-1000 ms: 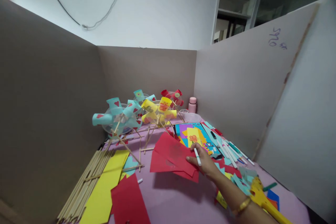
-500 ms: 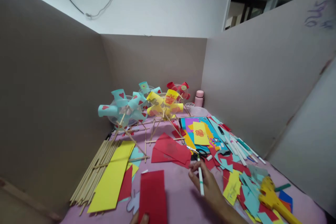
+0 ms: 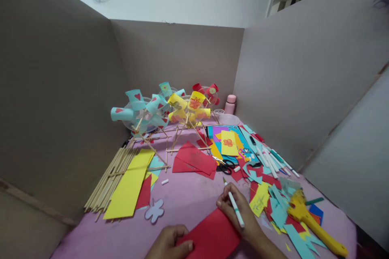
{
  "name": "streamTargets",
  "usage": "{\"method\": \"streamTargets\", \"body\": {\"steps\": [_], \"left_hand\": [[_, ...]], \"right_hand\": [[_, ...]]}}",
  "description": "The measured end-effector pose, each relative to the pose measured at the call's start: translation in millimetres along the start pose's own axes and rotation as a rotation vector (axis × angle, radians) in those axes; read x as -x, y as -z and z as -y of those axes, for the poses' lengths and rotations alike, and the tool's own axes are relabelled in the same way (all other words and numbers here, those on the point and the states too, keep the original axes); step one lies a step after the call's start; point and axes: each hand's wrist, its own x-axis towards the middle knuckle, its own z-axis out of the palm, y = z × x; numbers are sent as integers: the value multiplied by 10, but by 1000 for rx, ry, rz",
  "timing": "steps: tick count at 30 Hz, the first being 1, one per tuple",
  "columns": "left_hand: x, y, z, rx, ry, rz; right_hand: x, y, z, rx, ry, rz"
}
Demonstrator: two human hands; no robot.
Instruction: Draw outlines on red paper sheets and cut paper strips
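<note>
2 clear containers [image 3: 230, 120], contents unclear, left hand [image 3: 170, 243] pinching red paper [image 3: 212, 238], right hand [image 3: 244, 210] gripping marker [image 3: 235, 206]

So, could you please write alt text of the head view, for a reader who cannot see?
A person's left hand holds red paper; the right hand, at its edge, holds an uncapped white marker. Around them on a pink tabletop are colorful paper pinwheels, scissors, wooden sticks and paper scraps.

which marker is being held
The white marker with its green tip bared, held in the right hand; the other markers lie on the table.
</note>
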Motion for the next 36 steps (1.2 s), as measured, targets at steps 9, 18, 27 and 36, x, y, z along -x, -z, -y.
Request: {"method": "streamTargets", "body": {"steps": [9,18,27,36], "left_hand": [[2,78,55,241,-26,-223],[142,-209,-51,325,-43,-173],[81,-195,-8,340,-54,-198],[80,-168,-11,426,-41,-229]], "right_hand": [[72,177,-67,167,29,-328],[95,176,-117,168,36,-336],[104,123,-141,141,26,-329],[106,107,-150,191,35,-303]]}}
